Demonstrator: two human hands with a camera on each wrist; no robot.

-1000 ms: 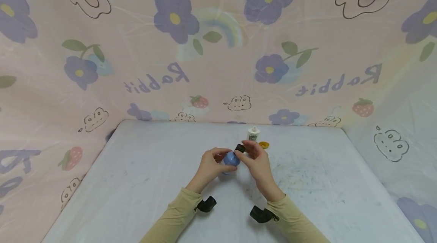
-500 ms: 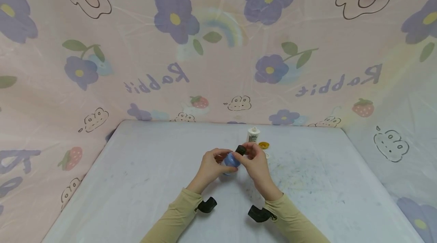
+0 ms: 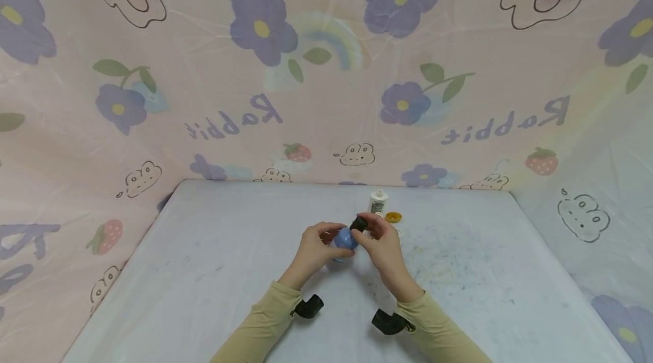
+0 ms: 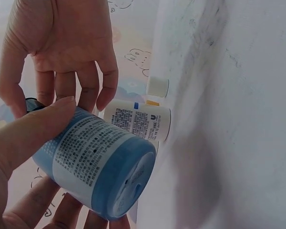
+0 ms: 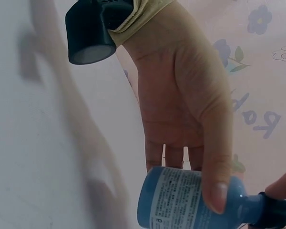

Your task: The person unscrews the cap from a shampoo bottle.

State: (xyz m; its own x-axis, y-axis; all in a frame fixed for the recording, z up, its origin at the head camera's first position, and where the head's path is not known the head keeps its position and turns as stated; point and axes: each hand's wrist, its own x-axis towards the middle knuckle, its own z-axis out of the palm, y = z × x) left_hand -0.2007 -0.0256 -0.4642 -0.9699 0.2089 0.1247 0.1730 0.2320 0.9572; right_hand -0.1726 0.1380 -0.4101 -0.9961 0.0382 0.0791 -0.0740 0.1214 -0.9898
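My left hand (image 3: 317,245) grips a blue bottle (image 3: 345,238), which is tilted with its neck up and to the right. In the left wrist view, the printed white label (image 4: 83,150) and the round base of the bottle face the camera. My right hand (image 3: 384,244) pinches the black cap (image 3: 359,223) at the bottle's neck. The right thumb (image 5: 282,187) lies against that cap in the right wrist view. Behind the right fingers stands a white bottle (image 3: 378,202) with dark print and a narrow, uncapped spout.
A yellow lid (image 3: 393,217) lies just right of the white bottle on the white-covered table (image 3: 229,238). Close to the right fingers is a small white ring-like piece (image 3: 399,233). A rabbit-and-flower printed curtain (image 3: 326,96) hangs along the back and sides.
The right fingers and the black cap shift slightly at the bottle's neck, with the cap's tilt changing a little. My left hand stays in place around the bottle.
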